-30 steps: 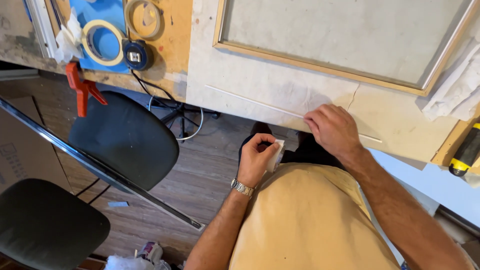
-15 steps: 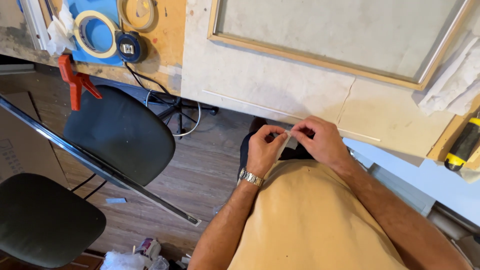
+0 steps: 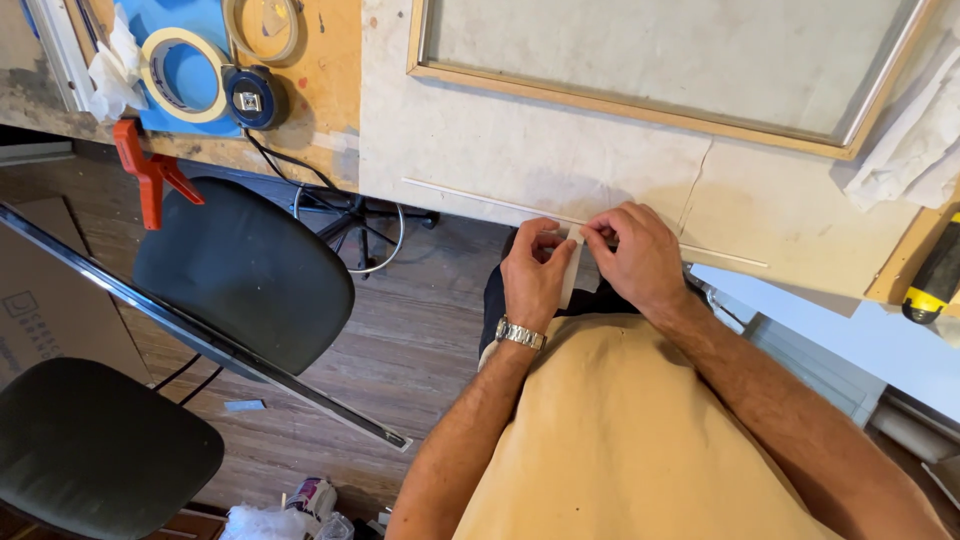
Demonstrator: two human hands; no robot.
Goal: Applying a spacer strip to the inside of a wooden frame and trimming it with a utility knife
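Both hands together — left hand [image 3: 535,275] & right hand [image 3: 635,258] pinching small white strip [image 3: 571,265], prob. tape; at bench edge [image 3: 450,205].

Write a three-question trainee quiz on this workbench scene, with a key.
1. True or false: both hands pinch the small pale strip at the table edge.
2. Which wrist wears the watch? A) left B) right
3. Fill in: the clamp on the bench edge is ____ in colour.

Key: 1 true: left hand and right hand meet on it. 2 A. 3 red.
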